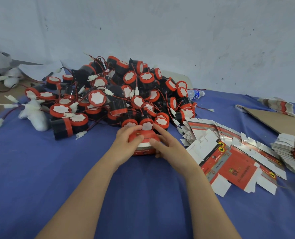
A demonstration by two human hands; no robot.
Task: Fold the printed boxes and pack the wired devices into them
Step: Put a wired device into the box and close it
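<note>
A folded red printed box (144, 144) stands on the blue cloth just in front of a big heap of black-and-red wired devices (112, 95). My left hand (126, 140) grips the box's left side, thumb lying across its top. My right hand (165, 144) holds the right side, fingers spread over the top edge and one fingertip reaching the nearest device. What is inside the box is hidden. Flat unfolded printed boxes (229, 159) lie fanned out to the right.
A thick stack of flat boxes (291, 152) sits at the far right, beside a brown cardboard sheet (272, 119). A water bottle (195, 94) lies behind the heap. White foam wrapping (34, 114) and loose white connectors lie at the left. A wall stands close behind.
</note>
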